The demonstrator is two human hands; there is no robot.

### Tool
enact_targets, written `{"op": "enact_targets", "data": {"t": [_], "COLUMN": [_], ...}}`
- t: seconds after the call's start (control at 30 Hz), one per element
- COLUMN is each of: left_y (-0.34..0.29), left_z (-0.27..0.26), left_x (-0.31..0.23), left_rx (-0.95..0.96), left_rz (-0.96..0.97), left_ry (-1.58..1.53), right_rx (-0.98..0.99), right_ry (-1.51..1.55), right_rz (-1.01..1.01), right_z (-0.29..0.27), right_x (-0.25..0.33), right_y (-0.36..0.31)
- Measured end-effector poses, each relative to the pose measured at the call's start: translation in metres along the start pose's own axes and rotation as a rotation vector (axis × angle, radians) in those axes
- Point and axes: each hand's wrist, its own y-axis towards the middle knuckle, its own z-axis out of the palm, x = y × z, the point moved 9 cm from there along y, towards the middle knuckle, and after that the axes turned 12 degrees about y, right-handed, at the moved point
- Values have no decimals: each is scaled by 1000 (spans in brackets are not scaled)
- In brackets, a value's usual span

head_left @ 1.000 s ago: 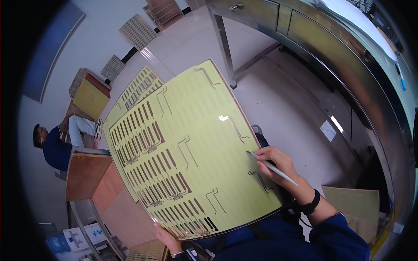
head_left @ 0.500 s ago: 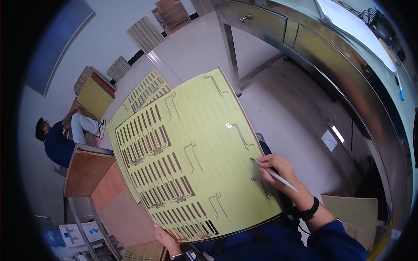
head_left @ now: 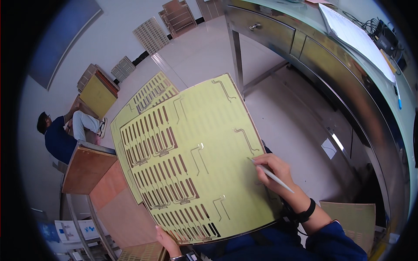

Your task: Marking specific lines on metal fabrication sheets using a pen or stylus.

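Tilted across my lap is a large yellow-green flat panel (head_left: 226, 174), with rows of dark slots and thin bent tracks cut in its face. At its lower left edge my left hand (head_left: 166, 240) grips the panel; part of the fingers is hidden underneath. My right hand (head_left: 274, 172) is closed round a slim pen-shaped tool (head_left: 281, 183) with a pale handle. The tool's thin dark tip is at the panel's right part, just below a bent track; whether it touches the surface I cannot tell.
Behind the panel shows another slotted yellow-green sheet (head_left: 154, 89). A metal desk (head_left: 270, 32) with a drawer stands at the right, papers (head_left: 357, 41) on top. At the left a person (head_left: 61, 137) sits beyond a wooden-topped stand (head_left: 89, 169). More panels (head_left: 150, 35) lean on the wall.
The view has shifted slightly, and the panel appears a little lower and to the right. My right hand has moved slightly left and up relative to the panel, still holding the tool.
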Motion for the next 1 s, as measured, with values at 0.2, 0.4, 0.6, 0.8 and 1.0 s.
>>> {"op": "enact_targets", "data": {"t": [0.2,0.4,0.6,0.8,1.0], "left_y": [-6,1,0,1,2], "left_z": [1,-3,-2,-1,-3], "left_x": [-9,2,0,3,2], "left_rx": [-2,0,22,29,20], "left_rz": [1,24,41,25,38], "left_ry": [10,13,17,0,28], "right_rx": [21,64,49,38,72], "right_ry": [-37,-47,-50,-15,-14], "right_rz": [-132,-140,-135,-136,-183], "right_z": [8,11,11,10,13], "right_x": [-2,-8,-6,-9,-5], "right_y": [1,2,4,2,3]}}
